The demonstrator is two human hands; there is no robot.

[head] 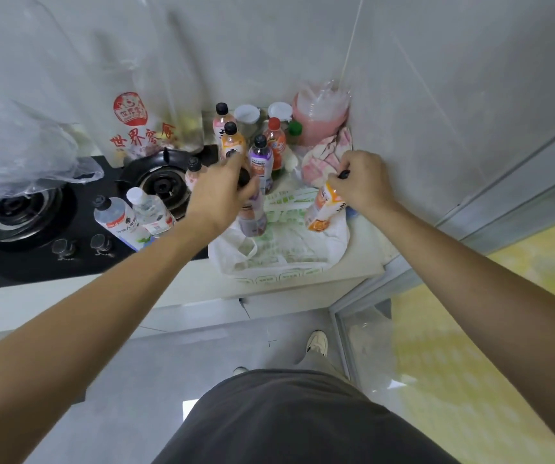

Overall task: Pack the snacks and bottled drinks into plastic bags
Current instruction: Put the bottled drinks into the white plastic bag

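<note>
You are mid-pick: your left hand [225, 190] grips the cap end of a purple-labelled bottle [252, 216], and your right hand [363, 182] grips an orange-labelled bottle [323, 207] by its cap. Both bottles stand over the white plastic bag [286, 249] lying flat on the counter, long axes near upright, caps leaning away from you. Next, I judge, you must open the bag's mouth before lowering either one in.

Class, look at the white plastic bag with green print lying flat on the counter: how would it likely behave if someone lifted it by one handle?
The white plastic bag lies flat and creased, so it is probably floppy and would sag. It looks thin, so likely very light. The purple bottle in the left hand stands over it; lifting the bag might tip that bottle.
</note>
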